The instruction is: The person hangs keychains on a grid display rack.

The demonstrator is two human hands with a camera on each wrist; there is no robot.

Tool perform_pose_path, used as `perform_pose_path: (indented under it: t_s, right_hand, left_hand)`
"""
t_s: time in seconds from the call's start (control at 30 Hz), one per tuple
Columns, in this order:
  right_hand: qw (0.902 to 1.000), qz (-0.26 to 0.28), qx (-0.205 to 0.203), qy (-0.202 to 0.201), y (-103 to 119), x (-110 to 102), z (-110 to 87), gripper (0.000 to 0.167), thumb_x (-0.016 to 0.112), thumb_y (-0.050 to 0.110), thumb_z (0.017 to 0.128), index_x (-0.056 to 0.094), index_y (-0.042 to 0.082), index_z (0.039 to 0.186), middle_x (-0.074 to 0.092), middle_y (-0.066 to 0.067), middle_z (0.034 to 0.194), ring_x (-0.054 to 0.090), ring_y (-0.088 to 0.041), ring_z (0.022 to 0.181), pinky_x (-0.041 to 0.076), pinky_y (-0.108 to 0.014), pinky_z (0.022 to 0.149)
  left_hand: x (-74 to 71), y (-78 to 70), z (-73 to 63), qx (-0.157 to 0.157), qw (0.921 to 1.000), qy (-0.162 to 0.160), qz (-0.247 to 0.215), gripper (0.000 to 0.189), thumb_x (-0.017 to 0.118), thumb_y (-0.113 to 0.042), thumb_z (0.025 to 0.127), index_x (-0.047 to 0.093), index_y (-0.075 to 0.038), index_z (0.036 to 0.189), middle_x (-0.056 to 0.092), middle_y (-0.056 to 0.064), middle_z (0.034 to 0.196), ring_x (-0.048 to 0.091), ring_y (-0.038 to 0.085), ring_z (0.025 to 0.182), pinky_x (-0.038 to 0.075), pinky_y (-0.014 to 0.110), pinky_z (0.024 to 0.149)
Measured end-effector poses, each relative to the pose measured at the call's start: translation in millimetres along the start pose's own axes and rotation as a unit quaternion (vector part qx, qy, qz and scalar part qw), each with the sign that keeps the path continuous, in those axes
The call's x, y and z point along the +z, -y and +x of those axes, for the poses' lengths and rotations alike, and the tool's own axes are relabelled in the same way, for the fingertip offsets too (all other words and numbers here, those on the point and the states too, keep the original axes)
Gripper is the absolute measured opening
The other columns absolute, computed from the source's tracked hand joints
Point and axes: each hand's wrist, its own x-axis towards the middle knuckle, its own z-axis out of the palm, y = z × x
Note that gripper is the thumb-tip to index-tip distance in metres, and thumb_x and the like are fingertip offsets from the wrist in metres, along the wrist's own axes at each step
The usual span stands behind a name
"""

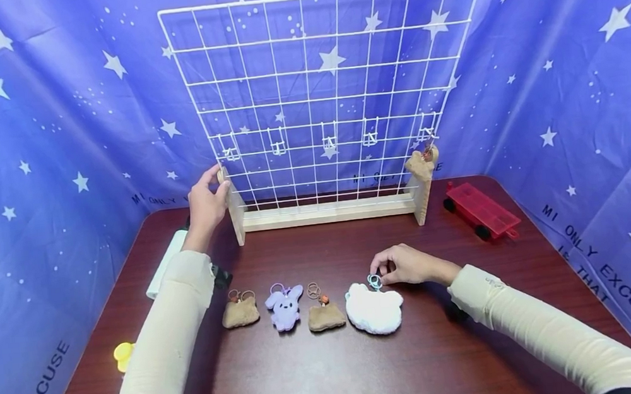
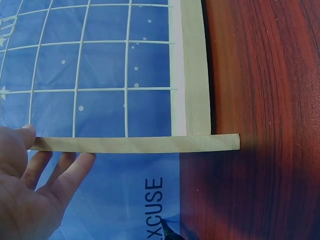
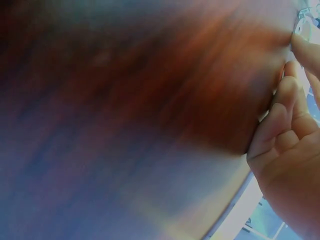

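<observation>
My left hand (image 1: pixel 206 201) grips the wooden end post (image 2: pixel 135 144) of a white wire grid rack (image 1: pixel 309 101), thumb on one side and fingers on the other. Down on the table, my right hand (image 1: pixel 410 264) pinches the light-blue ring (image 1: pixel 375 281) of a white plush keychain (image 1: pixel 374 308), which lies flat. To its left lie a brown plush keychain (image 1: pixel 326 316), a purple bunny keychain (image 1: pixel 285 309) and another brown plush keychain (image 1: pixel 240 311). One more brown keychain (image 1: pixel 420 164) hangs from the rack's rightmost hook (image 1: pixel 427 134).
Several metal hooks (image 1: pixel 329 142) line the grid's middle. A red toy cart (image 1: pixel 481 211) stands at the back right of the dark wooden table (image 1: pixel 287 380). Along the left side are a white object (image 1: pixel 165 265), partly behind my arm, and a small yellow item (image 1: pixel 123 355).
</observation>
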Motion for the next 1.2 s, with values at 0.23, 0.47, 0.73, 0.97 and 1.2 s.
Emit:
perform_pose_path:
  t_s: [0.23,0.47,0.73,0.97,1.2]
  right_hand:
    - [1.0,-0.006,-0.006,-0.003,3,-3,-0.8,0.018,0.08,0.005,0.081,0.071,0.019,0.088,0.064,0.009,0.077,0.054,-0.002,0.07,0.046,-0.02,0.065]
    - [0.9998,-0.017,-0.012,0.004,0,-7,-1.0,0.017,0.077,0.008,0.083,0.068,0.022,0.081,0.064,0.013,0.075,0.057,-0.002,0.073,0.047,-0.02,0.069]
    - [0.9999,-0.008,-0.001,-0.01,-5,-11,-5.4,0.015,0.076,0.009,0.085,0.069,0.022,0.08,0.067,0.014,0.075,0.06,0.002,0.072,0.051,-0.02,0.069]
    - [0.9998,0.016,-0.006,-0.01,-5,-13,-7.4,0.011,0.075,0.008,0.089,0.074,0.019,0.091,0.072,0.012,0.079,0.063,0.001,0.076,0.052,-0.02,0.071]
    - [0.9985,-0.011,-0.05,-0.019,-2,-26,-6.4,0.019,0.075,0.01,0.091,0.08,0.013,0.109,0.08,0.006,0.094,0.064,0.004,0.081,0.052,-0.02,0.071]
  left_hand:
    - [-0.2,-2.5,-1.5,-0.003,1.0,0.001,0.005,0.047,0.064,-0.017,0.099,0.057,-0.019,0.146,0.071,0.016,0.123,0.067,0.033,0.106,0.057,0.046,0.091]
    - [0.6,-1.7,-0.3,0.001,1.0,0.003,0.004,0.047,0.064,-0.017,0.099,0.057,-0.019,0.146,0.071,0.017,0.124,0.064,0.034,0.117,0.051,0.046,0.104]
    - [-0.7,-1.5,-1.1,0.001,1.0,0.001,0.006,0.047,0.064,-0.017,0.099,0.057,-0.018,0.146,0.071,0.017,0.125,0.063,0.035,0.117,0.052,0.047,0.102]
    - [1.0,-2.1,0.3,-0.002,1.0,0.004,0.002,0.047,0.065,-0.017,0.099,0.057,-0.019,0.146,0.071,0.016,0.125,0.064,0.034,0.116,0.054,0.046,0.1]
    - [-0.3,-0.7,-0.5,-0.001,1.0,-0.003,0.008,0.046,0.065,-0.017,0.099,0.058,-0.019,0.145,0.071,0.017,0.125,0.063,0.035,0.117,0.048,0.046,0.105]
